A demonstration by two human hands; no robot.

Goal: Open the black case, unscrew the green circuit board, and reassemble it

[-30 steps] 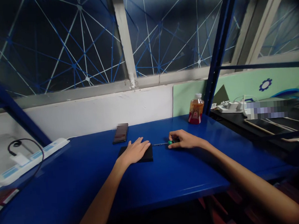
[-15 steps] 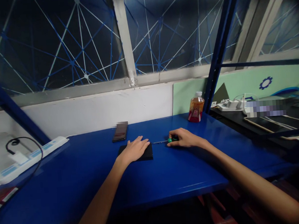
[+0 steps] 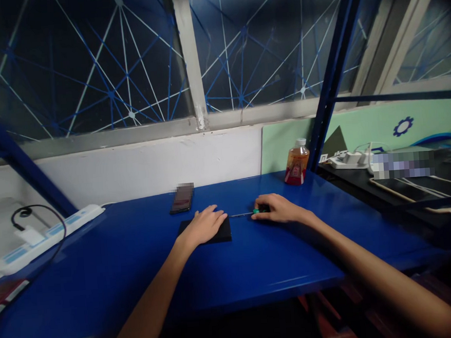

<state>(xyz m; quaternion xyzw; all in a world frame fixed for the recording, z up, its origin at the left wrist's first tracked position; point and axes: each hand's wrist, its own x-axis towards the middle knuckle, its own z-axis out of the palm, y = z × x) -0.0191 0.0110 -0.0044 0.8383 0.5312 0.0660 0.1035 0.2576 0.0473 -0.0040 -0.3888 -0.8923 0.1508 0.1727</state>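
Note:
My left hand [image 3: 204,226] lies flat, fingers stretched out, on a flat black rectangular object [image 3: 219,233] on the blue table [image 3: 232,271]. To its right, my right hand [image 3: 278,209] rests on the table with its fingers closed round the green-and-black handle of a small screwdriver [image 3: 252,213]. The thin metal shaft of the screwdriver lies along the table and points left, toward the black object.
A dark phone [image 3: 182,198] lies behind my left hand. A bottle of orange liquid [image 3: 296,163] stands at the back right by a blue post. A white power strip [image 3: 45,239] with a black cable sits far left. A neighbouring black bench [image 3: 404,187] holds chargers and cables.

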